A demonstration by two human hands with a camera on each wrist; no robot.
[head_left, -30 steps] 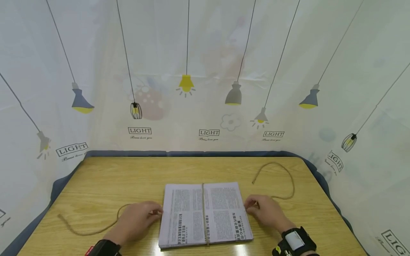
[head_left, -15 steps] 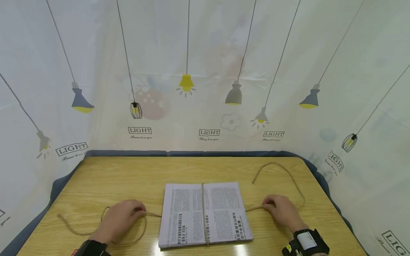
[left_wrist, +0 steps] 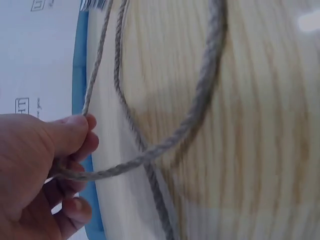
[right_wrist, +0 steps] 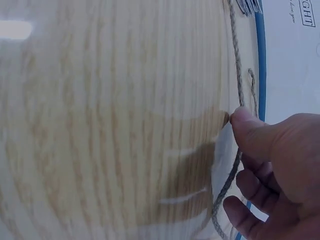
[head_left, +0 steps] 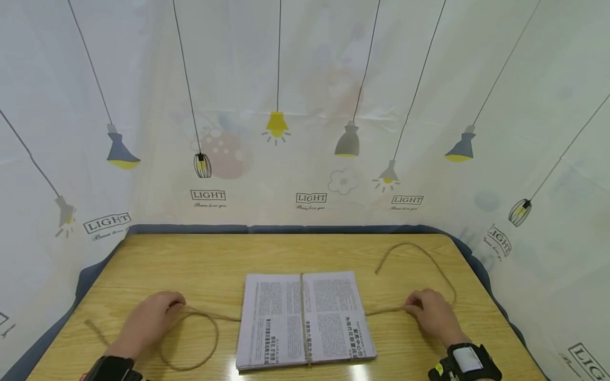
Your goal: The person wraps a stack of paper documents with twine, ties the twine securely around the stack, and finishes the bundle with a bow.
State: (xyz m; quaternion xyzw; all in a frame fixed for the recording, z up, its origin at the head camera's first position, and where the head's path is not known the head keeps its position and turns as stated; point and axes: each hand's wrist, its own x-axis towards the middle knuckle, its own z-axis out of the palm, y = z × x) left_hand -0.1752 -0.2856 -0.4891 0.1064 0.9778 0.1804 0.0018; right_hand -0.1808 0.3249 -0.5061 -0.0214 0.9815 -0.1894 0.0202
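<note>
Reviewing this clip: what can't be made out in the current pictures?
Head view: how the rope runs beneath the paper stack, if it does; the stack hides it.
Head view: the fine print; too small.
Head view: rope behind the left hand; the hand hides it.
Both wrist views: most of the stack; cut off by the top edge.

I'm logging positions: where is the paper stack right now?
In the head view, the paper stack lies at bottom centre on the table, between the left hand and right hand.

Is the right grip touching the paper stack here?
Apart: the head view shows bare table between the right grip and the paper stack, with only string bridging the gap.
</note>
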